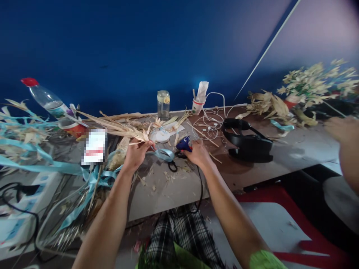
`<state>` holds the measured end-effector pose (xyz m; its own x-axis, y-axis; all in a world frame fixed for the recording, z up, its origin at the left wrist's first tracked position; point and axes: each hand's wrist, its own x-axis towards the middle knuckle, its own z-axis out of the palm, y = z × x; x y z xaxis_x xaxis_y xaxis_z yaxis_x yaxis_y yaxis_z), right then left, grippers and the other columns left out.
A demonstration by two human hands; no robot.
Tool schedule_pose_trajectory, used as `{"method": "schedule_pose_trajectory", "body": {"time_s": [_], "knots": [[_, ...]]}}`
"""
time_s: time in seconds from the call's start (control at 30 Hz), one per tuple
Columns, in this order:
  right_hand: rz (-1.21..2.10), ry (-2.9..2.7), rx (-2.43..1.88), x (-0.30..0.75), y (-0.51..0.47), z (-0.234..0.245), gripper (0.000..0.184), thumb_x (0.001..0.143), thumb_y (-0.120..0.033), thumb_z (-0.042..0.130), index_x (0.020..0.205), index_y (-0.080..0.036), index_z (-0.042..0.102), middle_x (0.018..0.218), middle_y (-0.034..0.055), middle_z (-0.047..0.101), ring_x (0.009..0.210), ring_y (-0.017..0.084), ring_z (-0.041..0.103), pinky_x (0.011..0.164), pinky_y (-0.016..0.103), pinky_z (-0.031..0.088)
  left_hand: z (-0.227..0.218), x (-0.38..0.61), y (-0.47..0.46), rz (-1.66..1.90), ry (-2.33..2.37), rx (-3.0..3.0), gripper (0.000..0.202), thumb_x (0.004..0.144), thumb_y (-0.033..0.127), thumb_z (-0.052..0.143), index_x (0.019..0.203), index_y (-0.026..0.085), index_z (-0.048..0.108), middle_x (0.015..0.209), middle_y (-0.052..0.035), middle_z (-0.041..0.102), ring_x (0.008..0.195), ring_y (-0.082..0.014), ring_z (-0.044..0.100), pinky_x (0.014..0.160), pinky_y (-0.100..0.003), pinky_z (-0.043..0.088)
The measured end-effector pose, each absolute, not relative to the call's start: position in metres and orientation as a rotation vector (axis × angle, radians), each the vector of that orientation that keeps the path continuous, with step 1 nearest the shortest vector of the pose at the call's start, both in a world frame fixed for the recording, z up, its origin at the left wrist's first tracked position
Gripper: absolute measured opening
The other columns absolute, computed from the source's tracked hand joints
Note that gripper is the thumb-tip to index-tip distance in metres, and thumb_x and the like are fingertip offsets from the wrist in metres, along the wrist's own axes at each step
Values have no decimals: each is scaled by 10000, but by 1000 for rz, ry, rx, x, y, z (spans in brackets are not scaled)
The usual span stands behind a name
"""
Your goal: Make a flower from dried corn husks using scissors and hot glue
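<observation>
My left hand [135, 153] is closed around the base of a bundle of dried corn husk leaves [117, 127] that fans out to the left over the table. My right hand [198, 151] grips a blue glue gun [184, 144], its black cord [201, 186] hanging over the table's front edge. Between the two hands lies a loop of light blue ribbon [165, 154] beside black-handled scissors [174, 165]. Husk scraps litter the grey table [174, 190] in front of the hands.
A glass jar [163, 104], a paper cup [197, 105], white earphone cables [211, 123] and a black headset [248, 140] sit behind the hands. A plastic bottle [46, 98] and ribbons lie left. Husk flowers [316, 80] stand right, near another person's arm [346, 145]. A red chair [280, 220] is below.
</observation>
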<state>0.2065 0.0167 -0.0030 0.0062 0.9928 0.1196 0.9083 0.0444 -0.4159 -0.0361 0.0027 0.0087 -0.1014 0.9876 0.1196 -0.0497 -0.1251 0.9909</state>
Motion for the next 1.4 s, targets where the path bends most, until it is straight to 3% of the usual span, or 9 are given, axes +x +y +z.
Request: {"method": "schedule_pose_trajectory", "body": {"time_s": [0.1,0.2,0.27,0.37,0.5,0.6,0.8,1.23,1.4], "knots": [[363,-1851,-1688,203,9,9,401,799,-329,586,1156,-147,603,1167,174,570,1066,287,560,911,432,424,12,-34,0,1378,1199,1212,271,662,394,714,693,138,633,656,-31,660,599,-156,626,641,-309,541],[720,-1919,-1252,186,6,18,386,814,-342,577,1153,-161,616,1150,139,627,1066,244,583,934,377,430,16,-31,-4,1366,1233,1267,245,683,378,694,702,140,640,635,-34,658,608,-159,621,644,-298,522],[999,-1999,-1073,171,8,19,400,778,-378,628,1125,-179,637,1153,117,652,1059,247,598,908,366,444,19,-30,-7,1357,1255,1307,229,693,371,679,700,145,640,616,-33,653,603,-161,615,642,-293,508],[1215,-1974,-1068,154,15,11,301,737,-352,658,970,-162,686,1002,79,704,937,220,630,818,317,459,21,-29,-8,1334,1295,1369,229,702,378,662,692,151,639,613,-40,654,615,-171,610,649,-292,493],[1262,-1870,-1112,147,21,-4,206,773,-337,591,741,-141,649,670,4,638,658,134,555,647,248,404,19,-31,-6,1284,1378,1529,220,715,366,648,645,159,623,642,-47,651,655,-177,597,653,-279,472],[1244,-1882,-1065,145,21,-12,264,808,-364,542,663,-150,598,585,-18,553,578,105,471,596,240,349,14,-31,-3,1286,1459,1625,205,713,350,652,640,163,610,674,-47,639,682,-175,578,659,-269,455],[1264,-1771,-1025,138,19,-15,368,824,-471,510,634,-158,549,582,-18,512,556,95,411,578,240,321,9,-28,-1,1292,1517,1658,223,709,382,653,696,166,601,681,-27,610,684,-162,542,655,-254,431],[1692,-1367,-1061,132,20,-15,436,655,-585,641,563,-175,523,507,-15,519,490,97,411,530,250,315,13,-21,-4,1248,1379,1571,266,674,419,681,616,181,575,601,-11,588,611,-157,526,606,-262,449],[1427,-1594,-1110,130,15,-14,411,747,-523,581,548,-172,504,496,-36,445,486,83,339,513,244,272,6,-22,0,1206,1428,1540,223,682,363,655,604,184,547,560,7,574,544,-137,511,551,-248,414]]}}
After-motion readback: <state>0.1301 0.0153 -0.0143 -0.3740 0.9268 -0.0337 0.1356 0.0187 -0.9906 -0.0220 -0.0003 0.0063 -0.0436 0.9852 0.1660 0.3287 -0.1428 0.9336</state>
